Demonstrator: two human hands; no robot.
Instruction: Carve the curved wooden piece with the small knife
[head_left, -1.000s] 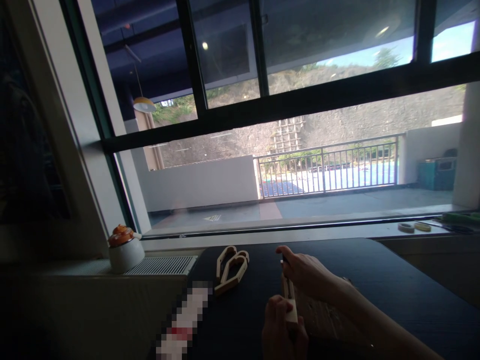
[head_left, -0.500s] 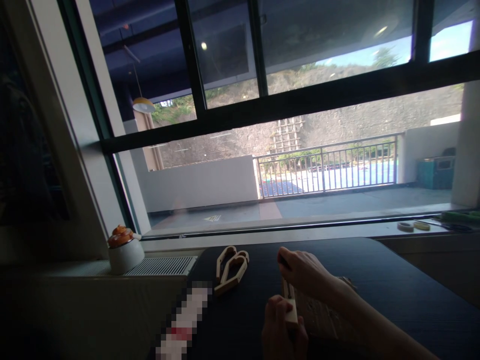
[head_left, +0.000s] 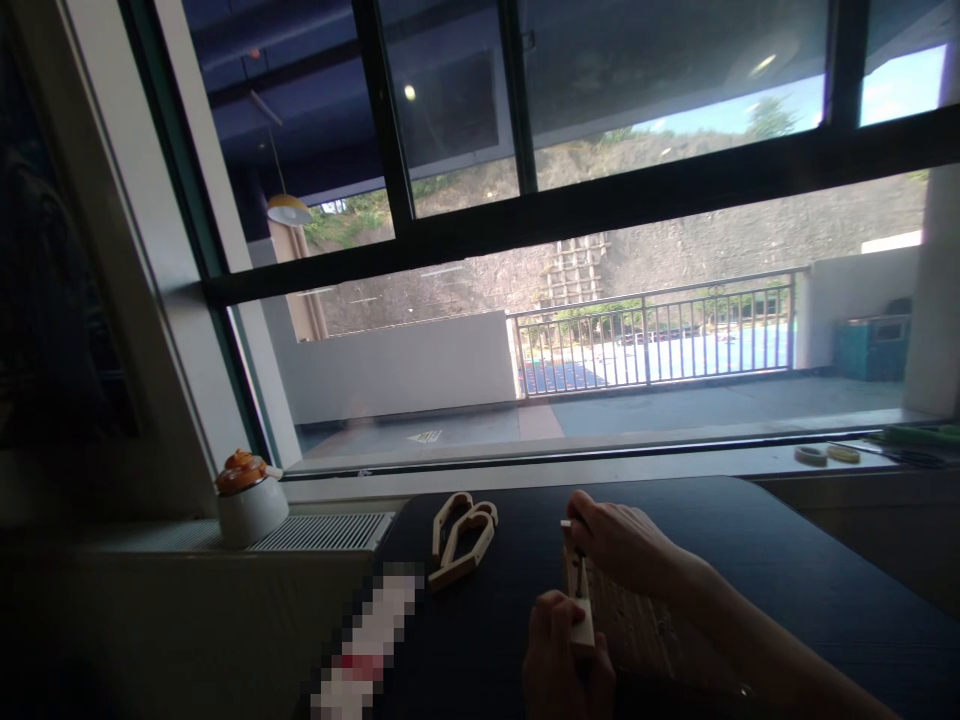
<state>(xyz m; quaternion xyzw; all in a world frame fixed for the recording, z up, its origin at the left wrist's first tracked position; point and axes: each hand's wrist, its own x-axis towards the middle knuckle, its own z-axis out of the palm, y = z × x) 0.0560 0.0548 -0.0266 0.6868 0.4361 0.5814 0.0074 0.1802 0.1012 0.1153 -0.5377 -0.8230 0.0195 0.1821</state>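
My left hand (head_left: 555,645) is closed around a pale wooden piece (head_left: 583,630) near the table's front edge. The far end of a wooden strip shows just beyond my fingers, close to my other hand. My right hand (head_left: 615,530) is closed on what looks like a screwdriver (head_left: 580,578). Its handle is hidden in my fist, and its thin dark shaft points down toward the wooden piece. Whether the tip touches the wood I cannot tell. Beneath my right forearm lies a brown wooden board (head_left: 637,635), partly covered and in shadow.
Pale wooden frames (head_left: 465,540) lie on the dark table (head_left: 720,510) to the left. A blurred-out light strip (head_left: 375,630) is at the table's left edge. A white pot with an orange lid (head_left: 251,500) stands on the sill, and tape rolls (head_left: 825,454) lie at right.
My right hand has shifted slightly right and its wrist has turned, uncovering more of the dark shaft and the strip's far end. My left hand keeps its place and hold.
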